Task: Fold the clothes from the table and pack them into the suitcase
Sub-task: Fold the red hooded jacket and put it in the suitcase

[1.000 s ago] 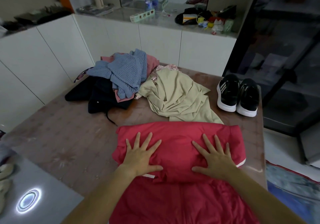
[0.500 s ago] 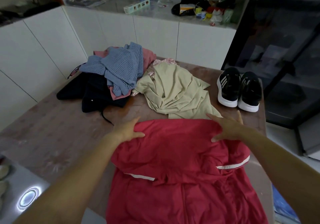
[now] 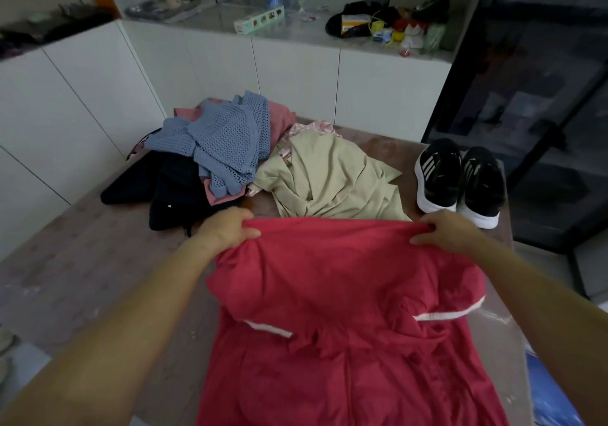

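Note:
A red garment (image 3: 345, 294) with white trim lies in front of me on the brown table (image 3: 82, 261), its near part hanging toward me. My left hand (image 3: 227, 228) grips its far left corner and my right hand (image 3: 444, 231) grips its far right corner, and the far edge is lifted between them. Behind it lie a beige garment (image 3: 329, 175), a blue knit top (image 3: 223, 142) over a pink garment (image 3: 279, 119), and dark clothes (image 3: 164, 185). No suitcase is in view.
A pair of black sneakers (image 3: 460, 179) stands at the table's far right. White cabinets (image 3: 296, 73) with a cluttered counter run behind the table. A dark glass cabinet (image 3: 543, 96) stands on the right. Blue fabric (image 3: 552, 399) lies low at the right.
My hands left the middle of the folded red garment, where they pressed flat, reached to its far edge, and now grip both far corners and lift that edge.

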`<state>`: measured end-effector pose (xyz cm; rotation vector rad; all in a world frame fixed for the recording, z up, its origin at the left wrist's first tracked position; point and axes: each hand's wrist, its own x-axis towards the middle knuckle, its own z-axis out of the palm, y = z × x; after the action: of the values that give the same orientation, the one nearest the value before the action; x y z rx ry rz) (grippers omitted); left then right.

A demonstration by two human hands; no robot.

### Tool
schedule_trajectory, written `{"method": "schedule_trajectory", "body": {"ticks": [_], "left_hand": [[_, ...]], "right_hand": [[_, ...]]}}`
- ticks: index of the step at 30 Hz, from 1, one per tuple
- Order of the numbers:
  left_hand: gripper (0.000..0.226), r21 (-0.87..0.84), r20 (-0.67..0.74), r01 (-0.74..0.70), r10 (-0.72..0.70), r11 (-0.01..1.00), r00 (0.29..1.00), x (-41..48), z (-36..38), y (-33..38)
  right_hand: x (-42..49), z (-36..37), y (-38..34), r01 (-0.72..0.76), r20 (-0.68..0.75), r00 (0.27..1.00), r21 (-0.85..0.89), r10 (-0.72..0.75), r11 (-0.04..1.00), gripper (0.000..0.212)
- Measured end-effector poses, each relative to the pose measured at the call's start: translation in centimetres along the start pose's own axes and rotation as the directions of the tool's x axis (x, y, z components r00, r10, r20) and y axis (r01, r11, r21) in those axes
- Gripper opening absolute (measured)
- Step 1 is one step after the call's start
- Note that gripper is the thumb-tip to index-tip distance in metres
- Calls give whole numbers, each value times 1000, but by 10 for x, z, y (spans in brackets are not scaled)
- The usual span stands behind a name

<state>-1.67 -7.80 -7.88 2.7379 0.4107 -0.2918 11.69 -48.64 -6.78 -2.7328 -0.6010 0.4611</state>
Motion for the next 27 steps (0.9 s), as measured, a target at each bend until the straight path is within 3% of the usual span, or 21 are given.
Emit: {"method": "schedule_trajectory", "body": {"ticks": [3,5,7,11,15,18,21,25,27], "left_hand": [[29,79,-207,-87,101,993,973,-5,-29,13],[32,150,-352,-159,203,976,914,-19,-40,16],[40,199,-425,-267,328,943,843,-41,-41,13],[41,367,-405,-369,504,854,763,-104,-21,2],[26,437,-346,-486,640,757,686,-168,20,-20],[28,461,-146,-518,638,720,756,-198,59,-34],[45,421,-18,-435,487,796,873,-217,82,-30],[64,217,-114,-314,344,924,932,-229,85,12],[68,206,-113,-271,298,940,948,-222,83,41]], "right_hand": [[-10,-18,-6,16,-273,961,-75,-36,997,20],[-24,-22,-6,63,-454,882,-144,-123,988,24],[-46,-19,-5,116,-536,812,-236,-229,965,34],[-110,-1,-3,219,-580,707,-362,-404,906,29],[-166,38,18,334,-417,763,-400,-494,854,37],[-195,73,25,390,-218,843,-380,-491,839,62],[-212,97,23,390,-89,883,-406,-461,827,69],[-220,95,-5,330,-209,891,-315,-404,890,73],[-213,92,-29,276,-231,911,-275,-342,921,73]]}}
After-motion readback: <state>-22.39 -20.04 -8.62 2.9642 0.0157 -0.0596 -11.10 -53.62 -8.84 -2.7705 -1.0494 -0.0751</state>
